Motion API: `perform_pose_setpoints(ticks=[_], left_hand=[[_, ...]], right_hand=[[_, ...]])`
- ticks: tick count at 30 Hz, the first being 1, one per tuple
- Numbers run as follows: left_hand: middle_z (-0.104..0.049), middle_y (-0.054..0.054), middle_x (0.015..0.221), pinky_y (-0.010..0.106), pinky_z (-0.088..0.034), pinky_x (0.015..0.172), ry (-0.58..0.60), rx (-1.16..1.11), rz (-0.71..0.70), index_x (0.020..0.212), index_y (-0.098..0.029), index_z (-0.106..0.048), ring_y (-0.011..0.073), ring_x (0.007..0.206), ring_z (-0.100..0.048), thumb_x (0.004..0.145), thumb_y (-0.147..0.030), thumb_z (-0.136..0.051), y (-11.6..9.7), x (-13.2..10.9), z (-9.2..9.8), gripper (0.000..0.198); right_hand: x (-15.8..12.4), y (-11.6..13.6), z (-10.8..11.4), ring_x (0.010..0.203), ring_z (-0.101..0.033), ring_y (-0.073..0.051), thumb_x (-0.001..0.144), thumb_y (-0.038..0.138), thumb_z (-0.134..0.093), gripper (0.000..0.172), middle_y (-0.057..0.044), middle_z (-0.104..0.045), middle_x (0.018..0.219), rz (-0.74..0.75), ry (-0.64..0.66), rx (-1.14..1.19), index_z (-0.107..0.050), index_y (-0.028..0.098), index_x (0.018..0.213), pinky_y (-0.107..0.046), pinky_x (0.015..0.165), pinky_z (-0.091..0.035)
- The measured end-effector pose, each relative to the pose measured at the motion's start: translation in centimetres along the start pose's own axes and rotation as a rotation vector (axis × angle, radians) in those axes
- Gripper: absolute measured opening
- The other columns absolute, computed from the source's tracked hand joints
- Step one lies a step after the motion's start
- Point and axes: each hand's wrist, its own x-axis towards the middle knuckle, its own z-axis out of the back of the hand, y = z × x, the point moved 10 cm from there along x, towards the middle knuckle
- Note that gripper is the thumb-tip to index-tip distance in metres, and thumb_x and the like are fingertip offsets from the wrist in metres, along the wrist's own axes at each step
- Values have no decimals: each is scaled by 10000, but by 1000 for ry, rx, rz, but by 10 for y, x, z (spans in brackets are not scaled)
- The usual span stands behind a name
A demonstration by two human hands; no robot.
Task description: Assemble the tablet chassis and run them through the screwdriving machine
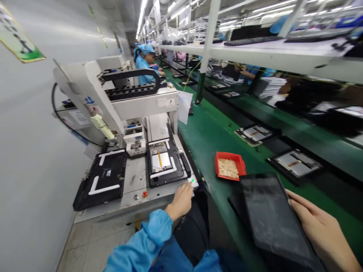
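Observation:
My left hand (183, 202) rests at the front right corner of the white bench machine (141, 104), its fingers stretched toward a lit green button (193, 181) and nothing held. Just behind it, a black fixture (181, 172) with white corner guides carries an opened tablet (160, 158) with its silver battery and yellow ribbon showing. To the right, my right hand (320, 219) grips the right edge of a dark tablet (269, 215), screen facing up. Under that tablet lies a black flat piece, mostly hidden.
A second black fixture (109, 173) sits left, near a red stop button (145, 194). On the green bench (201, 132) stands a red tray (241, 166) of tan pieces. Opened tablets (296, 162) line the dark belt. A person (146, 64) in blue sits farther back.

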Motion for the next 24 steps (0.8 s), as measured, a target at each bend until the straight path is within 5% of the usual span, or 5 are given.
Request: perform_pose_setpoints(ticks=[8,11,14,17,24], left_hand=[[-617,221,1197,546,-386,1004,12,17,102,1180,-92,-592,348,1187,-528,829,-21,-377,-16,29,-8,418],[-623,161,1222,510,-389,1044,-58,-469,51,1203,-168,-603,314,1181,-547,900,-185,-443,-66,4,-14,344],[-645,152,1241,466,-468,976,359,-1282,6,1281,-202,-584,299,1116,-621,912,-433,-528,-153,-38,-67,439],[-619,176,1315,484,-504,926,588,-1769,245,1378,-213,-505,341,1128,-638,792,-517,-694,-201,-70,-108,687],[-720,146,1158,481,-496,985,243,-1775,492,1151,-208,-677,403,1163,-626,470,-371,-923,-152,-49,-102,742]], right_hand=[[-64,-49,70,1028,-671,-275,800,383,-449,411,-109,-716,1123,259,-228,-304,-692,180,1062,-425,926,-523],[-83,-36,52,1025,-662,-234,873,317,-420,380,-116,-678,1163,321,-245,-321,-637,172,1150,-388,939,-515],[-83,-24,25,973,-672,-205,928,330,-449,352,-110,-647,1213,401,-140,-312,-593,186,1215,-359,921,-524],[-39,-26,18,1012,-658,-200,973,324,-429,318,-101,-662,1188,442,-73,-489,-607,187,1198,-335,935,-511],[154,-39,58,1188,-556,-265,937,215,-544,357,-186,-582,1296,349,-79,-798,-578,108,1276,-387,1012,-437]])
